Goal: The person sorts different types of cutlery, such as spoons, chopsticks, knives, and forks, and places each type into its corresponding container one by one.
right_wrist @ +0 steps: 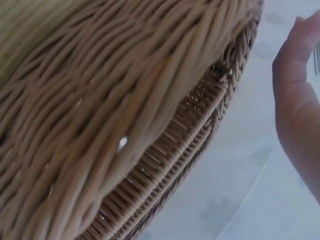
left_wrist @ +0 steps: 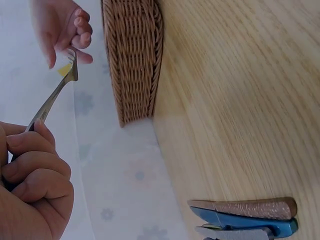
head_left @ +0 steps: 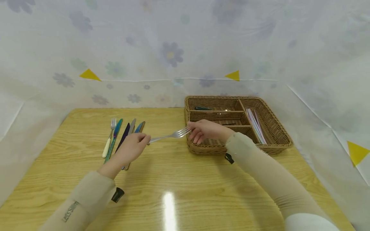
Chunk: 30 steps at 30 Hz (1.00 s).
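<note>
Head view, nearest first: two beige sleeves (head_left: 92,189) reach over a pale yellow, wood-grain worktop (head_left: 199,192). The person's left hand (head_left: 131,147) is raised, its fingers curled round the handle end of a plain silver metal fork (head_left: 175,134), which is held in the air with its tines toward the right hand (head_left: 206,130). That hand's thumb and fingers stand apart about the tine tips in the left wrist view; whether they touch the metal cannot be told.

Behind the left hand lie a fork with a cream handle (head_left: 110,138), a green-and-blue glittery knife (head_left: 114,143) and several more knives, partly hidden. On the other side, a brown woven wicker basket (head_left: 208,150) stands beneath the right hand, with thin pale sticks (head_left: 255,126) in its right compartment and a dark green piece (head_left: 202,108) at its back left. Farthest off hangs a white flowered cloth (head_left: 170,32).

The step in hand looks like a pass from left to right. The next move probably calls for the right fingers to close firmly before the left ones let go.
</note>
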Tool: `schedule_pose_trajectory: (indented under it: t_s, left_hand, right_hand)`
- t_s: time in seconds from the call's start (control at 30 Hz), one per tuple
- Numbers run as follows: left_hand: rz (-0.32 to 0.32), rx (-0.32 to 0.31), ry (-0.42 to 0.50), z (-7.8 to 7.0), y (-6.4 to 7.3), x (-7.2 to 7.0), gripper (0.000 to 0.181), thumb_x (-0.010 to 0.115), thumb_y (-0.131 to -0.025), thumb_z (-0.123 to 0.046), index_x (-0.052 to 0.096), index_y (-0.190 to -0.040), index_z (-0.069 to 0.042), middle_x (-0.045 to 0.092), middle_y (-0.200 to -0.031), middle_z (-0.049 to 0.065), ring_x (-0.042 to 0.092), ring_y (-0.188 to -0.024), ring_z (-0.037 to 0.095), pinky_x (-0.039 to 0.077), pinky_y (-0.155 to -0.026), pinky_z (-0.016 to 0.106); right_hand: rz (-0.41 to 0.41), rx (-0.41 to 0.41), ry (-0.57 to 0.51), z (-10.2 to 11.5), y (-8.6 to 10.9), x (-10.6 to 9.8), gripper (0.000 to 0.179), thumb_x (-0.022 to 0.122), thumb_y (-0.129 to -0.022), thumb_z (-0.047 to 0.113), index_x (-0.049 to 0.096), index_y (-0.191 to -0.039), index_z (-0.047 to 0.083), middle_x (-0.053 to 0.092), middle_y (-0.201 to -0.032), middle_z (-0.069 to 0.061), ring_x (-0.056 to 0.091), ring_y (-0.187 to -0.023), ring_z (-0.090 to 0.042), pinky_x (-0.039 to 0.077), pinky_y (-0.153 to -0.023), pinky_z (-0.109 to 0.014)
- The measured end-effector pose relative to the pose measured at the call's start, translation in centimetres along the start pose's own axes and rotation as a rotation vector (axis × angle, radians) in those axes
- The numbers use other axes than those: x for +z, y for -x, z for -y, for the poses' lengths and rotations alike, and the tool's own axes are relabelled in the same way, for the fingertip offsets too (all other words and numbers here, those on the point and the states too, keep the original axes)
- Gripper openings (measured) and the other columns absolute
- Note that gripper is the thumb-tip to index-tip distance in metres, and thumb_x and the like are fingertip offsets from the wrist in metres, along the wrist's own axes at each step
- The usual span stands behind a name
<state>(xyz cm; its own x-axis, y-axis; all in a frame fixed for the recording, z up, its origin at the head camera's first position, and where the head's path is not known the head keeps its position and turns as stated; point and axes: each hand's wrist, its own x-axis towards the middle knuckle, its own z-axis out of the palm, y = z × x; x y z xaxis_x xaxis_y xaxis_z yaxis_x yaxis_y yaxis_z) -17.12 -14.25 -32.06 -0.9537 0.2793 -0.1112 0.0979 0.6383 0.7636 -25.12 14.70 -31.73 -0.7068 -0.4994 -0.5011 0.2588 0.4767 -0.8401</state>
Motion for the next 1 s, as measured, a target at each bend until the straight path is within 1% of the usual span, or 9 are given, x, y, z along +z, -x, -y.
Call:
schedule_pose_trajectory:
  t_s: [0.13, 0.27, 0.33, 0.47, 0.57, 0.67, 0.83, 0.93, 1.0]
  left_hand:
    - [0.005, 0.001, -0.026, -0.1, -0.5, 0.6, 0.038, 0.036, -0.101, -0.027, 0.056, -0.077, -0.006, 0.03, -0.049, -0.003, 0.023, -0.04, 0.011, 0.026, -0.041, 0.024]
    - [0.015, -0.007, -0.029, -0.3, -0.8, 0.8, 0.035, 0.036, -0.101, -0.025, 0.063, -0.092, -0.005, 0.031, -0.049, -0.002, 0.023, -0.041, 0.011, 0.025, -0.041, 0.023]
    - [0.033, -0.013, -0.018, -0.5, -0.9, 0.9, 0.035, 0.036, -0.102, -0.025, 0.061, -0.09, -0.005, 0.031, -0.05, -0.002, 0.023, -0.042, 0.011, 0.025, -0.042, 0.024]
    - [0.057, -0.026, 0.014, -0.7, -1.0, 1.1, 0.035, 0.035, -0.102, -0.027, 0.061, -0.094, -0.006, 0.032, -0.052, -0.001, 0.023, -0.043, 0.012, 0.026, -0.043, 0.026]
    - [0.078, -0.035, 0.021, -0.7, -1.1, 1.2, 0.036, 0.034, -0.102, -0.03, 0.062, -0.102, -0.007, 0.033, -0.053, -0.001, 0.023, -0.043, 0.012, 0.026, -0.043, 0.026]
    - [0.091, -0.041, 0.022, -0.6, -1.2, 1.3, 0.038, 0.034, -0.102, -0.032, 0.063, -0.103, -0.007, 0.034, -0.052, -0.001, 0.023, -0.043, 0.012, 0.025, -0.042, 0.026]
    - [0.049, -0.035, -0.011, 0.6, -1.2, 0.7, 0.039, 0.033, -0.102, -0.031, 0.062, -0.094, -0.005, 0.032, -0.05, -0.003, 0.024, -0.041, 0.011, 0.026, -0.041, 0.024]
    - [0.017, -0.046, -0.035, 2.1, -1.0, -0.5, 0.04, 0.031, -0.103, -0.027, 0.061, -0.093, -0.002, 0.031, -0.048, -0.004, 0.024, -0.041, 0.009, 0.026, -0.041, 0.024]
    - [0.0, -0.072, -0.06, 3.3, -1.0, -1.5, 0.042, 0.029, -0.102, -0.027, 0.061, -0.095, 0.001, 0.031, -0.048, -0.004, 0.024, -0.041, 0.009, 0.027, -0.041, 0.025]
  right_hand:
    - [0.022, 0.004, -0.024, -0.2, -0.2, 0.4, 0.047, 0.033, -0.102, 0.036, 0.052, -0.121, -0.003, 0.062, -0.079, -0.002, 0.058, -0.061, -0.01, 0.052, -0.062, -0.026]
    - [0.036, -0.007, -0.04, -0.5, -0.3, 0.3, 0.044, 0.037, -0.102, 0.034, 0.052, -0.122, -0.002, 0.063, -0.08, -0.003, 0.058, -0.061, -0.009, 0.051, -0.061, -0.025]
    - [0.034, -0.017, -0.052, -0.6, -0.4, 0.2, 0.042, 0.038, -0.102, 0.029, 0.051, -0.125, -0.004, 0.063, -0.08, -0.003, 0.058, -0.061, -0.009, 0.051, -0.06, -0.024]
    - [-0.004, -0.02, -0.079, -0.9, -0.3, 0.1, 0.037, 0.039, -0.101, 0.019, 0.048, -0.128, -0.005, 0.061, -0.075, -0.001, 0.056, -0.059, -0.007, 0.049, -0.058, -0.023]
    - [-0.028, -0.018, -0.084, -0.9, -0.1, -0.2, 0.036, 0.039, -0.101, 0.018, 0.047, -0.127, -0.006, 0.06, -0.072, 0.0, 0.056, -0.057, -0.007, 0.048, -0.057, -0.022]
    - [-0.053, -0.015, -0.088, -0.8, 0.4, -0.8, 0.035, 0.039, -0.101, 0.017, 0.048, -0.126, -0.006, 0.06, -0.07, 0.0, 0.056, -0.056, -0.007, 0.048, -0.057, -0.023]
    - [-0.132, 0.008, -0.075, -1.1, 1.2, -3.0, 0.036, 0.039, -0.101, 0.017, 0.046, -0.127, -0.007, 0.06, -0.07, 0.0, 0.056, -0.057, -0.008, 0.049, -0.059, -0.024]
    - [-0.199, 0.029, -0.073, -1.9, 1.7, -5.1, 0.039, 0.037, -0.101, 0.018, 0.038, -0.132, -0.007, 0.059, -0.071, 0.001, 0.055, -0.059, -0.008, 0.05, -0.062, -0.025]
    - [-0.247, 0.042, -0.078, -2.7, 2.2, -6.6, 0.041, 0.036, -0.102, 0.018, 0.033, -0.134, -0.007, 0.059, -0.072, 0.002, 0.055, -0.061, -0.007, 0.05, -0.065, -0.025]
